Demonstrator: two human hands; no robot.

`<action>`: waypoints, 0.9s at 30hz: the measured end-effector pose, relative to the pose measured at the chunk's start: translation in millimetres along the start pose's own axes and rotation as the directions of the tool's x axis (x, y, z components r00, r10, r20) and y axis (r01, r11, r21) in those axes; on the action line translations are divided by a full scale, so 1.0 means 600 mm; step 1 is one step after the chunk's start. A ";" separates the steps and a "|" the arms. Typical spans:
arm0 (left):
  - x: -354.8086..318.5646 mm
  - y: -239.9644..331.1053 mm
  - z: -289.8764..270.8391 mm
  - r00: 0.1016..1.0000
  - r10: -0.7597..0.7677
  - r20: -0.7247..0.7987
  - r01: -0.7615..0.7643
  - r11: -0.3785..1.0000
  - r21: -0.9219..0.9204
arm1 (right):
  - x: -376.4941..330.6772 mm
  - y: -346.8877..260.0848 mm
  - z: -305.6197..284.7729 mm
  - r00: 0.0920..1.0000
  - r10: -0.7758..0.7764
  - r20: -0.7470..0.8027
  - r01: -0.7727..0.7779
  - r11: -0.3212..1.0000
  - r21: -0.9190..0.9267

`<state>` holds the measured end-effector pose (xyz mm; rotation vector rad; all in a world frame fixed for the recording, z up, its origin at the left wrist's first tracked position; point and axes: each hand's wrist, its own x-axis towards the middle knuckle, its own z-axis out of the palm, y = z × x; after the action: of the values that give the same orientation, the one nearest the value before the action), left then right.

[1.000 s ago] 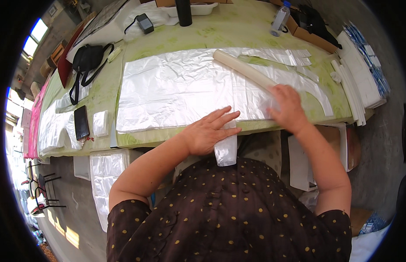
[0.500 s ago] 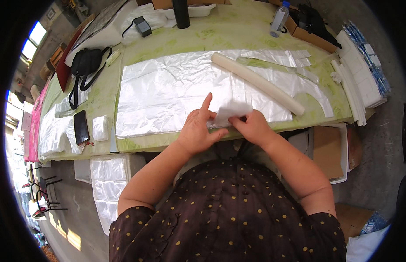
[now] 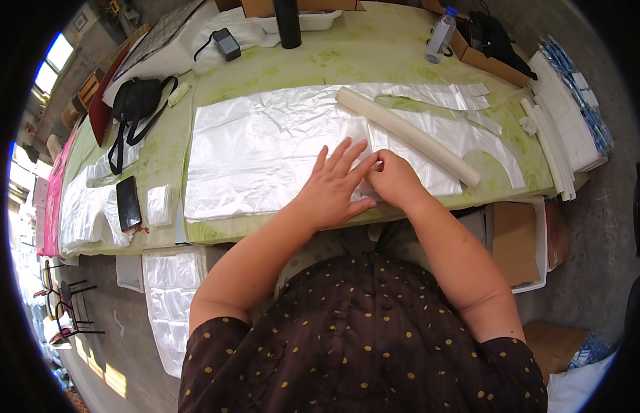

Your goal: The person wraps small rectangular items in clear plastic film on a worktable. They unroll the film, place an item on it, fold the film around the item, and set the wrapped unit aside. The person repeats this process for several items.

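Observation:
A stack of thin, shiny white plastic sheets (image 3: 251, 158) lies flat on the table, with strap-like cut-outs at its right end. My left hand (image 3: 333, 186) rests on its near part, fingers spread and palm down. Close against those fingertips, my right hand (image 3: 397, 182) is closed in a pinch low over the plastic; whatever is between its fingers is hidden. A long pale cream roll (image 3: 409, 136) lies slantwise across the sheets, just beyond my right hand.
The table has a green patterned cover (image 3: 361, 55). To the left are a black phone (image 3: 128, 204), a small folded plastic stack (image 3: 159, 205) and a black bag (image 3: 137, 100). A dark cylinder (image 3: 287, 24) and a water bottle (image 3: 440, 38) stand at the back. White rolls (image 3: 548, 148) lie at right.
The small white film lifted between my hands is no longer seen raised. My left hand has moved right and flattened with fingers spread. My right hand has shifted slightly up and stays pinched.

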<state>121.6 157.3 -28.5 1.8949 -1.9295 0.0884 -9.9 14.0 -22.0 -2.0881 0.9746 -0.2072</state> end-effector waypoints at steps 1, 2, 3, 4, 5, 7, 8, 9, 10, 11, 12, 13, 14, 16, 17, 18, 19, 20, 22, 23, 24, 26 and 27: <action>0.008 -0.007 0.009 0.996 -0.015 0.090 0.018 0.999 -0.029 | -0.002 -0.003 0.002 0.999 0.002 -0.037 -0.002 1.000 0.007; 0.016 -0.014 0.015 0.983 -0.028 0.179 0.038 0.998 -0.058 | -0.006 -0.006 0.004 0.999 0.007 -0.038 -0.006 1.000 0.014; 0.028 -0.019 0.014 0.968 -0.010 0.250 0.014 1.000 -0.016 | -0.012 -0.008 0.003 0.999 0.014 -0.046 -0.013 1.000 0.022; 0.032 -0.021 0.012 0.969 -0.007 0.249 0.010 1.000 -0.012 | -0.018 -0.010 0.003 0.998 0.022 -0.053 -0.020 0.999 0.030; 0.035 -0.022 0.010 0.969 -0.004 0.248 0.007 1.000 -0.009 | -0.023 -0.011 0.001 0.998 0.013 -0.060 -0.009 0.999 0.053; 0.034 -0.021 0.009 0.973 -0.012 0.231 0.010 1.000 0.009 | -0.036 -0.010 0.002 0.997 0.002 -0.074 0.005 0.994 0.105; 0.029 -0.018 0.011 0.977 -0.024 0.212 0.020 1.000 0.024 | -0.042 -0.004 0.002 0.997 -0.020 -0.068 0.030 0.989 0.147; 0.023 -0.014 0.014 0.981 -0.038 0.192 0.031 0.999 0.039 | -0.048 0.004 0.003 0.997 -0.043 -0.061 0.054 0.981 0.188; 0.015 -0.008 0.017 0.983 -0.055 0.174 0.047 0.997 0.054 | -0.053 0.009 0.004 0.996 -0.066 -0.055 0.077 0.970 0.229; 0.005 -0.001 0.020 0.985 -0.073 0.155 0.063 0.996 0.068 | -0.059 0.012 0.004 0.995 -0.088 -0.052 0.097 0.973 0.208; -0.007 0.006 0.022 0.986 -0.095 0.140 0.084 0.993 0.082 | -0.069 0.010 0.003 0.993 -0.108 -0.044 0.114 0.976 0.187; -0.015 0.011 0.023 0.987 -0.104 0.120 0.095 0.992 0.078 | -0.075 0.010 0.003 0.991 -0.128 -0.035 0.132 0.977 0.166; -0.017 0.013 0.024 0.989 -0.107 0.105 0.098 0.991 0.092 | -0.075 0.014 0.006 0.989 -0.145 -0.038 0.148 0.978 0.144; -0.020 0.015 0.020 0.991 -0.112 0.072 0.103 0.987 0.126 | -0.072 0.018 0.010 0.982 -0.184 -0.046 0.188 0.977 0.100; -0.021 0.018 0.018 0.987 -0.136 0.083 0.127 0.986 0.110 | -0.071 0.018 0.009 0.984 -0.175 -0.025 0.177 0.978 0.109; -0.020 0.020 0.017 0.983 -0.159 0.093 0.150 0.984 0.094 | -0.070 0.017 0.006 0.986 -0.167 -0.006 0.166 0.979 0.118; -0.020 0.022 0.015 0.978 -0.181 0.104 0.173 0.982 0.079 | -0.070 0.015 0.004 0.987 -0.159 0.014 0.156 0.980 0.126; -0.026 0.024 0.012 0.975 -0.197 0.101 0.188 0.978 0.090 | -0.074 0.013 0.001 0.987 -0.159 0.028 0.153 0.979 0.137; -0.043 0.033 0.009 0.970 -0.223 0.097 0.213 0.971 0.105 | -0.087 0.011 -0.004 0.987 -0.151 0.052 0.141 0.978 0.157; -0.046 0.036 0.005 0.978 -0.196 0.076 0.187 0.976 0.114 | -0.089 0.012 -0.004 0.985 -0.166 0.051 0.157 0.978 0.137; -0.051 0.041 0.001 0.984 -0.171 0.057 0.163 0.979 0.123 | -0.092 0.012 -0.004 0.982 -0.179 0.052 0.172 0.978 0.118; -0.055 0.044 0.001 0.987 -0.154 0.056 0.147 0.982 0.117 | -0.094 0.013 -0.002 0.979 -0.194 0.058 0.190 0.979 0.077; -0.054 0.042 0.002 0.984 -0.164 0.070 0.156 0.982 0.103 | -0.091 0.012 -0.002 0.978 -0.199 0.061 0.196 0.979 0.056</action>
<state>96.1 188.7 -34.7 2.1403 -1.8444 0.0617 -52.2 49.1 -16.7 -2.1318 0.7149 -0.2589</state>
